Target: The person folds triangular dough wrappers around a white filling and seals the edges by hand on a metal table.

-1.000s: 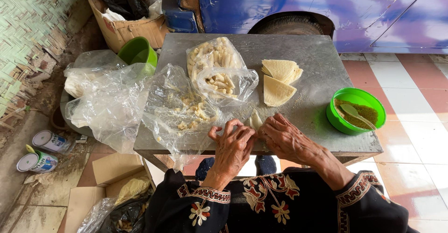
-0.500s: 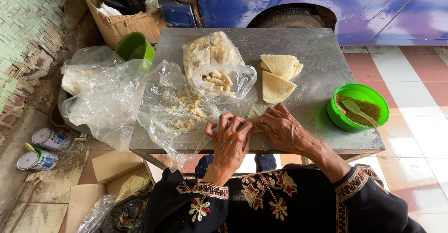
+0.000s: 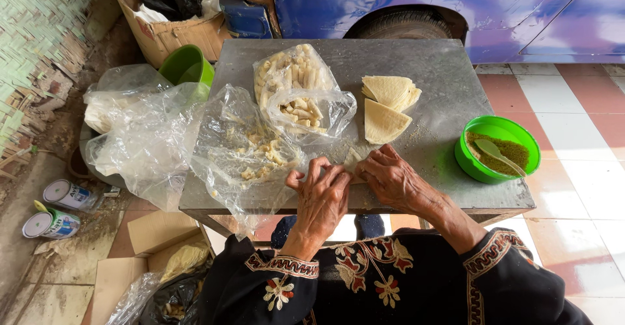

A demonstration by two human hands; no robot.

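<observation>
1. Wrapper sheet (image 3: 352,157), a pale thin piece, lies flat on the metal counter (image 3: 430,71) near its front edge, directly between the two hands and partly hidden under their fingers.
2. Left hand (image 3: 323,198) rests on the counter with its fingers curled inward, the fingertips pressing on the near left part of the sheet; how much of it they pinch cannot be told.
3. Right hand (image 3: 392,178) lies just beside the left, fingers bent and pointing left, touching the right side of the same sheet.
4. Both hands nearly meet over the sheet, knuckles up, with only a small corner of the sheet showing between them.
5. Just behind the hands lies a triangular folded wrapper (image 3: 382,122), and behind that a stack of more folded wrappers (image 3: 389,91).
6. To the left of the stack sits a clear plastic bag of pale rolled sticks (image 3: 296,94); a second crumpled plastic bag with a few pieces (image 3: 250,146) lies just left of the left hand.
7. Well to the right of the right hand stands a green bowl (image 3: 480,167) of greenish paste with a spoon (image 3: 497,154) in it.
</observation>
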